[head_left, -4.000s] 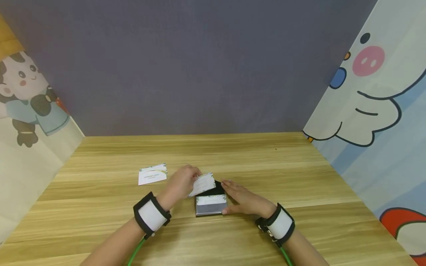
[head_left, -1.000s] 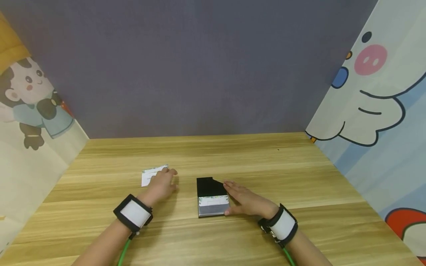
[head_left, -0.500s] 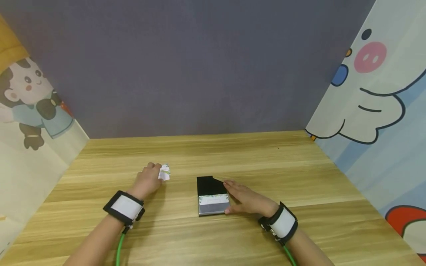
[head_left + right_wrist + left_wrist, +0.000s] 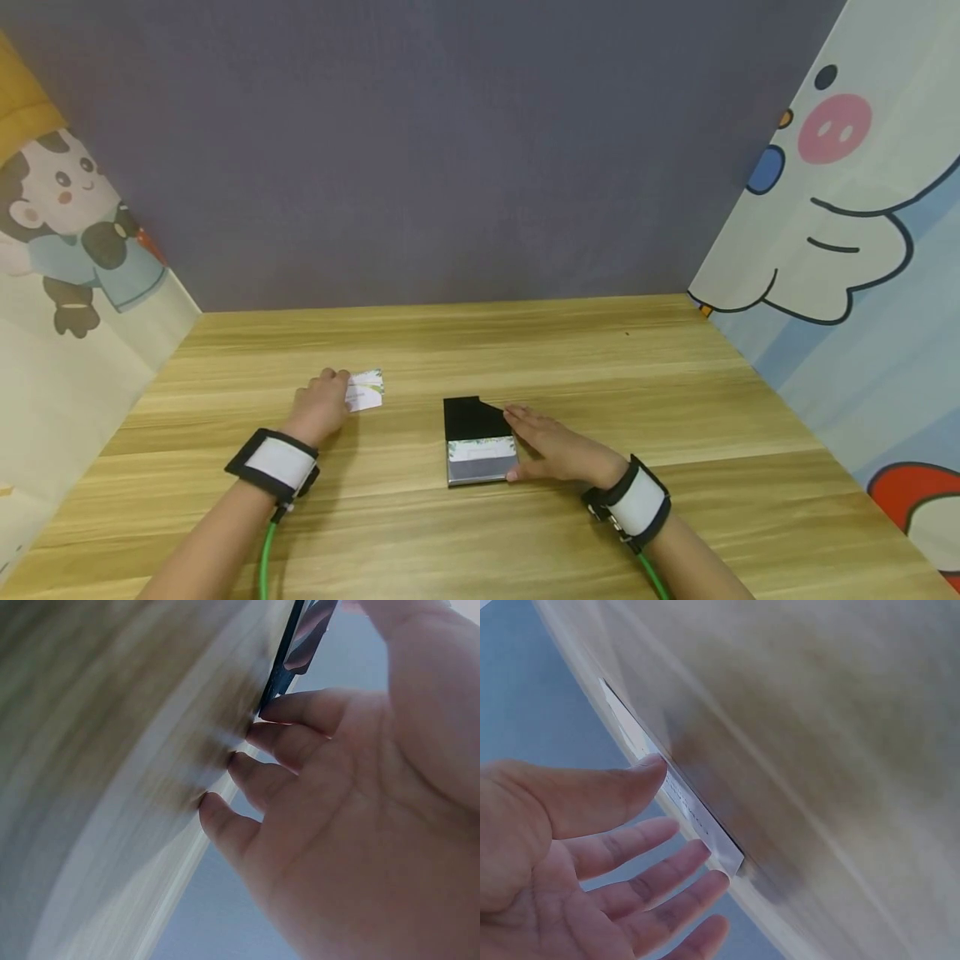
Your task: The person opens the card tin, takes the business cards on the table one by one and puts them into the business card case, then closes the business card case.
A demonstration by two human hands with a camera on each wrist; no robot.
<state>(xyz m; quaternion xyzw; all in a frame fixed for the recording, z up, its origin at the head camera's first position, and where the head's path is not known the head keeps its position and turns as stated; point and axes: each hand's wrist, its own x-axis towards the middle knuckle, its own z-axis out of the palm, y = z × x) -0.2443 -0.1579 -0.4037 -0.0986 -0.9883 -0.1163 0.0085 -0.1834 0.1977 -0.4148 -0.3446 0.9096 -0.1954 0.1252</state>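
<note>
At the left, a white business card (image 4: 366, 392) with green leaf print lies on the table. My left hand (image 4: 318, 408) is over its left end and hides that part. In the left wrist view the fingers are loosely extended and apart, with the thumb (image 4: 646, 776) overlapping the card (image 4: 694, 806). An opened card case (image 4: 481, 471) lies mid-table, its black lid part (image 4: 472, 419) folded back. Printed white card (image 4: 482, 450) shows above the case's silvery front. My right hand (image 4: 551, 446) rests along the case's right side, index fingertip by the lid, thumb at the lower corner.
The wooden table (image 4: 570, 350) ends at a dark grey back panel (image 4: 450, 167). Cartoon-printed panels stand on the left (image 4: 75, 208) and right (image 4: 840, 250). Both wrists wear black-and-white straps with green cables.
Four seconds ago my left hand held a business card over the case; it has since moved left to the other card, lately sliding further left and uncovering more of it. My right hand stays put.
</note>
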